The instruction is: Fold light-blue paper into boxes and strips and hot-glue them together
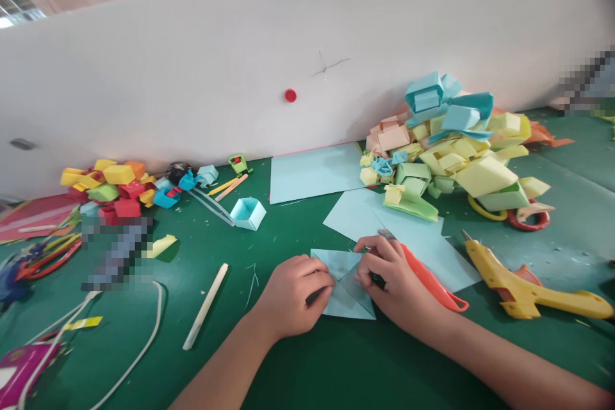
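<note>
A light blue paper square (343,300) lies on the green tabletop, folded so that flaps and crease lines show. My left hand (298,291) is closed at its left side, fingers curled over the edge. At the right side my right hand (391,272) is also closed, its fingertips bent onto the paper and partly hidden. Just behind that hand rests a red-handled cutter (430,278), its metal tip pointing toward the wall. More light blue sheets (451,259) lie under the cutter. A small open blue paper box (248,214) stands beyond my left hand.
Folded paper pieces (480,163) are heaped at the right, near a yellow glue gun (533,285). Colourful paper boxes (118,182) pile up at the left. A pale stick (205,307), a white cable (156,327) and scissors (55,259) lie leftward. A white panel (216,77) stands behind.
</note>
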A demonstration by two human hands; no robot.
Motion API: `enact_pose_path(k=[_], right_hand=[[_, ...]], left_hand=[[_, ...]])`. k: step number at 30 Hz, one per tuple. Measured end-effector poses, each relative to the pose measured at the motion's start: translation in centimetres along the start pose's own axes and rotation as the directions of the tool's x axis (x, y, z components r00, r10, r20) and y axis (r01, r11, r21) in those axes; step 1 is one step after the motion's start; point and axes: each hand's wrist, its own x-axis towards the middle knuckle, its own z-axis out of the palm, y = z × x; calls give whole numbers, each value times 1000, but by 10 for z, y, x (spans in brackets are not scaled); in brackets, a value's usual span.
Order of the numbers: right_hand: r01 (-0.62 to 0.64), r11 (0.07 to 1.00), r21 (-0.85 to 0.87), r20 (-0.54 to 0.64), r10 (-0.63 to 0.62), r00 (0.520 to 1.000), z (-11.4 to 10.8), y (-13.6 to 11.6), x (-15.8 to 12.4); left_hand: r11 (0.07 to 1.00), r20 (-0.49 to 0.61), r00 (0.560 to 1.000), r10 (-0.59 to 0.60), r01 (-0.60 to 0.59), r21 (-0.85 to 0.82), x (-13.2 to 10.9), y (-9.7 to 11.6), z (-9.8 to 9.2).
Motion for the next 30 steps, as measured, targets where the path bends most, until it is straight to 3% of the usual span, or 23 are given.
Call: enact_pose_path(k=[24, 30], right_hand=[[67, 998, -17, -4, -67, 998, -1, 3, 0], [20, 1000, 16, -7, -20, 1000, -2, 0, 1]], left_hand=[[999, 2, 1000, -17, 18, -27, 0, -2, 0], [999, 10, 1000, -29, 29, -30, 0, -1, 0]])
